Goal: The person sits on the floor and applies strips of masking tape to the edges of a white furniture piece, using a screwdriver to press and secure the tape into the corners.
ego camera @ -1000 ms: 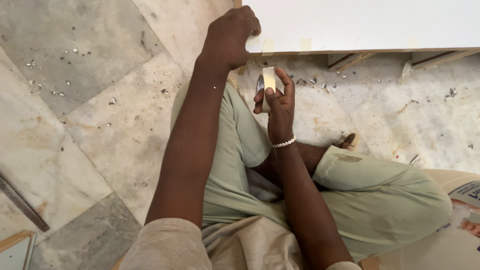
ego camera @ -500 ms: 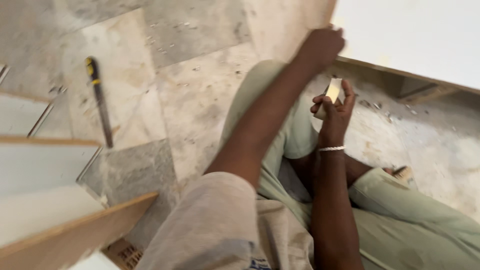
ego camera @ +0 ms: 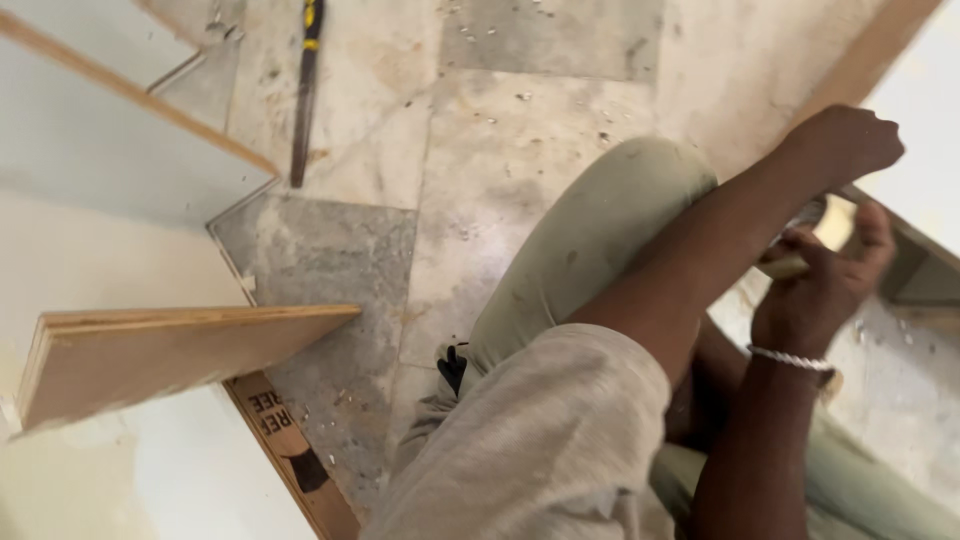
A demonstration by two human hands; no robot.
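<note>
My left hand [ego camera: 845,145] is curled into a fist against the wooden edge of a white board [ego camera: 920,90] at the far right. Just below it my right hand [ego camera: 825,275], with a beaded bracelet on the wrist, pinches a small pale piece [ego camera: 832,225] close to that edge. What the piece is cannot be made out. My left arm crosses above my bent knee in light green trousers [ego camera: 600,230]. I sit on the marble floor.
A long blade tool with a yellow and black handle [ego camera: 305,90] lies on the floor at the top. White laminated panels [ego camera: 100,160] and a plywood-edged board [ego camera: 160,355] stand at the left, with a brown cardboard strip [ego camera: 290,450] below. Small chips dot the floor [ego camera: 500,110].
The view has swung left, bringing the panels and blade tool into sight. Both hands stay at the white board's edge, the right still holding the small pale piece.
</note>
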